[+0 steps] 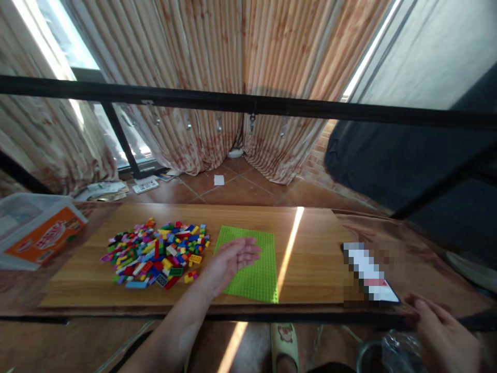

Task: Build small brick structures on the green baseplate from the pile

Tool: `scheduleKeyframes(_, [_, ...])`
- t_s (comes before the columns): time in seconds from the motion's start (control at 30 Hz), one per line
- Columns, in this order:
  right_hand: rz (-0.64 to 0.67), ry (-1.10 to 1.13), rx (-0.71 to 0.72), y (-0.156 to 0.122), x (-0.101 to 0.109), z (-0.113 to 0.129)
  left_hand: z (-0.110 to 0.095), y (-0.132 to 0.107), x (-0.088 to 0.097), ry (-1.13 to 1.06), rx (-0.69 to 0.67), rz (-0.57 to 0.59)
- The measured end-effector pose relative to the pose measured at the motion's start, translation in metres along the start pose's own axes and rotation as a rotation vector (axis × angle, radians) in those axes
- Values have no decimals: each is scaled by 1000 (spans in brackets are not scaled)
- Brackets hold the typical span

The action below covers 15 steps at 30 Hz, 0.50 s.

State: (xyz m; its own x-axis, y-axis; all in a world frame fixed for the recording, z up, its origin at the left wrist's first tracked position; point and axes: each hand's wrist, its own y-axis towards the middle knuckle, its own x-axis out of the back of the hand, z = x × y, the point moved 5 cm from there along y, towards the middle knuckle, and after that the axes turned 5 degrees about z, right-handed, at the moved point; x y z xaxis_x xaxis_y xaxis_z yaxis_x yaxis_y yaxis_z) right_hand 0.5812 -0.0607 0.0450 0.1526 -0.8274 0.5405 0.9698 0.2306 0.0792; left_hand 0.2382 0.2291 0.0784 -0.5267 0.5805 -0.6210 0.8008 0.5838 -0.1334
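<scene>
My left hand (236,259) hovers over the green studded baseplate (254,282), its fingers stretched out and nothing in it. To the left of that hand, a wide pile of loose toy bricks (155,254) in many colours covers part of the wooden board (310,259). My right hand (438,326) is at the lower right, past the front edge of the table. Blur hides how its fingers are placed. It is nearest to a phone-like flat object (388,294), which is mostly pixelated.
A clear plastic box (42,228) with an orange label stands at the far left. A black metal bar (217,102) crosses the view behind the board. Beyond it hang patterned curtains (202,52). Below the front edge are a slippered foot (285,347) and a bin (370,357).
</scene>
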Motion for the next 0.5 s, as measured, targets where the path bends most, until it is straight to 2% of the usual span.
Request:
scheduleKeyframes(0.03, [46,-44,-14,-15,-12,20,-7,-1,7,0,-30,-64])
scheduleKeyframes(0.07, [163,-78,34,-32,-33,43,-14,-2,13,-8,-59,-121])
scheduleKeyframes(0.1, [288,-82,139,-51,-57,68,-19,-2,19,-22,-83,-173])
scheduleKeyframes(0.17, [521,-84,441,-96,-112,115,-29,-3,29,-51,-144,-276])
scheduleKeyframes(0.23, [637,-132,713,-141,-162,146,-37,-5,38,-69,-198,-366])
scheduleKeyframes(0.3, [690,-245,897,-174,-203,159,-42,-7,46,-77,-233,-429])
scheduleKeyframes(0.37, [706,-378,998,-191,-230,159,-45,-9,54,-85,-248,-463])
scheduleKeyframes(0.5, [702,-498,1083,-188,-254,154,-50,-16,71,-72,-243,-494])
